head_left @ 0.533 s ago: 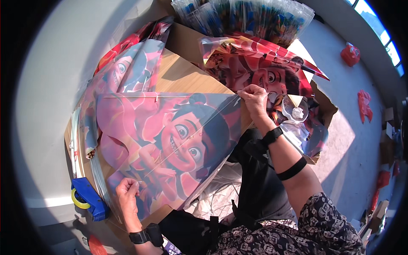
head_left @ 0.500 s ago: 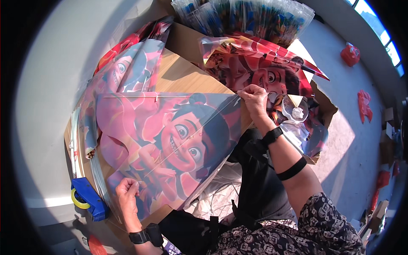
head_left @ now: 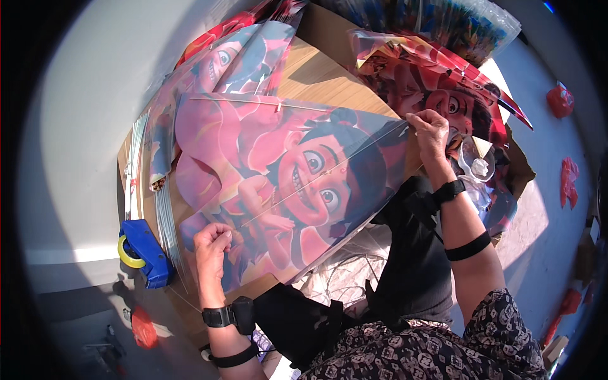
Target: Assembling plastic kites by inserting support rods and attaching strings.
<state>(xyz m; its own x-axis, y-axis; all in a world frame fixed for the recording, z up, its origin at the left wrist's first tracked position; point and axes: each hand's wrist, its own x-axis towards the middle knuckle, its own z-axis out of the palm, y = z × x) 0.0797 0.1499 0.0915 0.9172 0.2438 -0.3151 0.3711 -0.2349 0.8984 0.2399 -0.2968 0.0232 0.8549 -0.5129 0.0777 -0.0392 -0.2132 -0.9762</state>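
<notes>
The right hand (head_left: 432,136) pinches the right-hand corner of a translucent, pink-and-grey plastic sheet printed with a cartoon face (head_left: 247,145), thumb and fingertips closed on it. The left hand (head_left: 210,247) is over the sheet's lower left part, thumb and fingers pressed together; whether anything thin lies between them, I cannot tell. The sheet is spread over a pale wood-grain desk (head_left: 323,73). A thin, straight, pale rod (head_left: 354,154) crosses it slantwise from the pinched corner toward the left hand, and another slender, light-coloured rod (head_left: 253,102) lies along its upper edge, with a small pale tab (head_left: 278,107) on it. Both rods thus appear to be laid in position, though how firmly either is fixed cannot be made out; any fastening at the slanting rod's lower end seems unfinished. Left of the sheet lie a bundle of thin white rods (head_left: 168,218) and a blue tape dispenser with a yellow roll (head_left: 145,253). Beyond its upper right side, glossy red printed sheets (head_left: 443,95) are heaped.
</notes>
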